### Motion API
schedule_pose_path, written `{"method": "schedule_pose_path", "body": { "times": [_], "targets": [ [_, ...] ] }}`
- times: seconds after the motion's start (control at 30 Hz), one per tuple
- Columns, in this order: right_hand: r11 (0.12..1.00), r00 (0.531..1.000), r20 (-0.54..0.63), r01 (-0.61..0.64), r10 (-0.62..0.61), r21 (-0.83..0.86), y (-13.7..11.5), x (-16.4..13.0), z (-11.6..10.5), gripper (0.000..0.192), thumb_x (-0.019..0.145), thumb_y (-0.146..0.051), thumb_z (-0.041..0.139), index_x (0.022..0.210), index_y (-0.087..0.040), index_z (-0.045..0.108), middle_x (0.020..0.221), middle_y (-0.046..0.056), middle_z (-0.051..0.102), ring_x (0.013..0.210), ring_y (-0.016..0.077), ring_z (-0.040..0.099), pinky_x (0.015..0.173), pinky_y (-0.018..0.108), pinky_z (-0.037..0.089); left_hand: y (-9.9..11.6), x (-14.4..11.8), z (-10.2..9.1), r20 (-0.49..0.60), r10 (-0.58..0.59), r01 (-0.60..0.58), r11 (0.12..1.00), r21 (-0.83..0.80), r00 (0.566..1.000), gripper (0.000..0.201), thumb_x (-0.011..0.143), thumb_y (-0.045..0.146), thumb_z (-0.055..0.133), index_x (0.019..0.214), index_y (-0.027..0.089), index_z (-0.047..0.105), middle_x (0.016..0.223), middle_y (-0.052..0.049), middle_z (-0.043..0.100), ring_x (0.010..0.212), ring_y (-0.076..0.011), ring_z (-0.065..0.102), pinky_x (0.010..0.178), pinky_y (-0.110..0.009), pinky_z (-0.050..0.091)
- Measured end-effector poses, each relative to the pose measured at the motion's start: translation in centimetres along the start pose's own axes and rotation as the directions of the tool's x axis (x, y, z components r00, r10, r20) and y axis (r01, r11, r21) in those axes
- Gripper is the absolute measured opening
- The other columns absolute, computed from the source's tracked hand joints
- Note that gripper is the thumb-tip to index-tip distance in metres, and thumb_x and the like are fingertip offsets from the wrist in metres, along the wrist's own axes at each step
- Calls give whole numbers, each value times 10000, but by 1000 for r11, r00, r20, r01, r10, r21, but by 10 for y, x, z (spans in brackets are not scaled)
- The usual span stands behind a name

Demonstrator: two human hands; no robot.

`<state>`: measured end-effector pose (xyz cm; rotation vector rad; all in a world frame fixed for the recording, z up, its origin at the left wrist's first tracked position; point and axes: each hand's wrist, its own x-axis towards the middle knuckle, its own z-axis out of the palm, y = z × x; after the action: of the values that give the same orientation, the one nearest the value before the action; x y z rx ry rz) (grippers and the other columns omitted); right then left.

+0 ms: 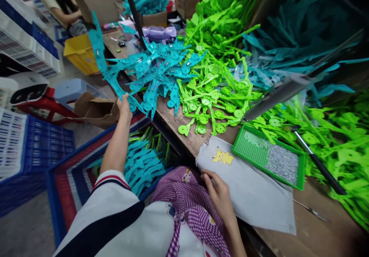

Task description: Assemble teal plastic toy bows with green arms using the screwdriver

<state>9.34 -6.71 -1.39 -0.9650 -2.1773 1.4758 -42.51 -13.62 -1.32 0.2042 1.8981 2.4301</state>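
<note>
My left hand (124,105) is raised at the bench's left edge, closed around a bunch of teal plastic parts (101,57) that stick up and fan out above it. A heap of the same teal parts (161,70) lies on the bench just to its right. My right hand (217,193) rests low near my lap, fingers curled at the edge of a grey cloth (253,195) with a yellow cartoon print; whether it holds anything is unclear. Below my left arm, a blue crate (65,184) holds more teal parts (141,164).
Bright green parts (213,95) cover the bench middle and right. A green tray (300,168) of small silver pieces sits by the cloth, with a black-handled tool (319,164) beside it. A person sits at the far left by a yellow bin (79,53). Cardboard boxes stand behind.
</note>
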Motion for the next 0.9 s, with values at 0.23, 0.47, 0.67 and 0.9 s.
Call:
{"method": "schedule_pose_path", "body": {
  "times": [0.23,0.47,0.67,0.9],
  "targets": [
    [973,989,-47,148,-142,177,-72,54,9,307,962,-441,547,1085,-229,732,925,41,770,872,172,723,806,292,583,0,-28,-4,-209,12,-22,999,-49,978,158,888,319,554,837,207,455,622,66,551,609,-102,587,611,-222,442],
    [927,977,14,199,-215,318,-95,124,56,512,911,-538,590,1317,-226,571,1259,117,677,1021,212,697,878,364,582,-10,-81,16,154,347,-379,870,316,925,475,664,489,731,977,191,535,874,-21,663,813,-180,655,762,-292,531],
    [940,944,20,325,-329,102,-71,177,98,796,863,-580,626,1499,-168,384,1570,195,416,1466,296,401,1205,492,352,-26,-90,30,380,266,-428,787,445,886,449,684,424,734,1017,160,591,908,-24,651,773,-158,620,708,-264,513],
    [934,964,200,97,-174,343,-71,229,156,572,847,-602,591,1226,-175,570,1204,155,689,1076,261,674,976,458,535,-20,-107,18,553,191,-466,783,412,811,342,733,446,728,903,154,672,830,-32,709,746,-165,653,706,-269,524]
  ]
}}
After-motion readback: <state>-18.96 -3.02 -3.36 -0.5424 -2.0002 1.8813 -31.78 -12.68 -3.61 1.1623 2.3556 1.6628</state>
